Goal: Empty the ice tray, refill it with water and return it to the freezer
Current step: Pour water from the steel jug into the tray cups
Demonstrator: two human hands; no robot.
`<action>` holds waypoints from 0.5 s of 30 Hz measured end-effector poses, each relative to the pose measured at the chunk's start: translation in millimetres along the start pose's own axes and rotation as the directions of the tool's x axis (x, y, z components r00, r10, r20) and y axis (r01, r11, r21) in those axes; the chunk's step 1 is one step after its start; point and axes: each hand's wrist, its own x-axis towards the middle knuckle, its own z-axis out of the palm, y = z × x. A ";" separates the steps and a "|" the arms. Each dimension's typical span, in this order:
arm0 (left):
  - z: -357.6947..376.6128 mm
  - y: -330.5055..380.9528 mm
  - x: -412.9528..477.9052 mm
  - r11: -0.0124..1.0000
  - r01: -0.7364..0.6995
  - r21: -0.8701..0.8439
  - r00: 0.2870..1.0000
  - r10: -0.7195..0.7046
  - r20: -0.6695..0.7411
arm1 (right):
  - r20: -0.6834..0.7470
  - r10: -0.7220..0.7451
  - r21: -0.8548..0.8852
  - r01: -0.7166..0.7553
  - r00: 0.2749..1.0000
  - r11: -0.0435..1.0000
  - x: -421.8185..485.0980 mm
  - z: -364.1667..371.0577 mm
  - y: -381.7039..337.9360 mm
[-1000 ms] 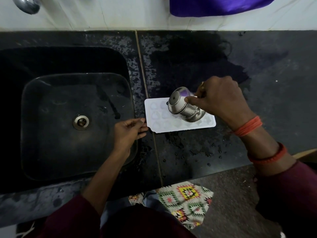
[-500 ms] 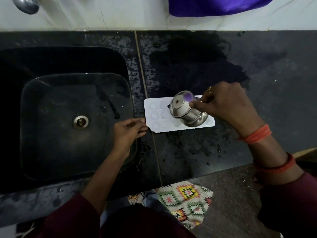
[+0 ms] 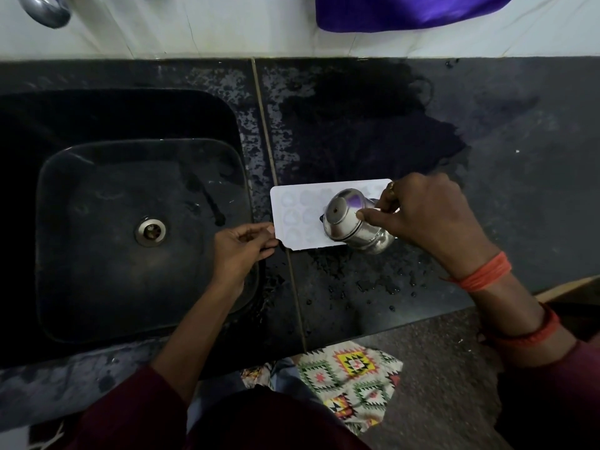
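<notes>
A white ice tray [image 3: 297, 216] lies flat on the wet black counter [image 3: 519, 190], just right of the sink. My left hand [image 3: 242, 250] pinches the tray's near left corner. My right hand [image 3: 422, 216] grips a small steel pot [image 3: 352, 222] and holds it tipped over, its base turned towards me, above the right half of the tray. The pot and hand hide the tray's right end. I cannot make out water in the moulds.
A black sink [image 3: 130, 235] with a steel drain [image 3: 150, 230] fills the left. A tap [image 3: 45, 9] juts out at top left. Purple cloth [image 3: 406, 11] hangs on the white wall. Water drops dot the counter's front edge. A patterned cloth [image 3: 350, 378] lies below.
My right hand has shifted the tipped pot a little to the right and nearer along the tray. My left hand and the tray have stayed put.
</notes>
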 end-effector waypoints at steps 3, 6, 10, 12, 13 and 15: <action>0.1 0.2 0.2 1.000 0.006 0.006 1.000 -0.006 0.000 | -0.025 -0.010 -0.009 0.010 1.000 1.000 -0.4 -0.6 -2.9; 0.4 0.4 1.2 1.000 0.014 0.006 1.000 -0.014 -0.007 | -0.031 -0.007 -0.007 0.007 1.000 1.000 0.0 -2.1 -4.0; 0.1 -0.6 1.7 1.000 0.019 0.004 1.000 -0.019 -0.010 | -0.038 -0.015 -0.008 0.015 0.999 1.000 0.7 -4.3 -4.3; 0.2 -0.6 2.2 1.000 0.021 0.004 1.000 -0.021 -0.010 | -0.037 -0.017 -0.013 0.017 0.999 1.000 0.8 -4.4 -4.1; 0.4 -0.6 2.5 1.000 0.022 0.005 1.000 -0.022 -0.011 | -0.039 -0.017 -0.016 0.017 0.999 1.000 1.0 -4.1 -4.0; 0.6 -0.6 2.7 1.000 0.025 0.004 1.000 -0.025 -0.014 | -0.042 -0.020 -0.021 0.019 0.999 1.000 1.3 -3.3 -3.3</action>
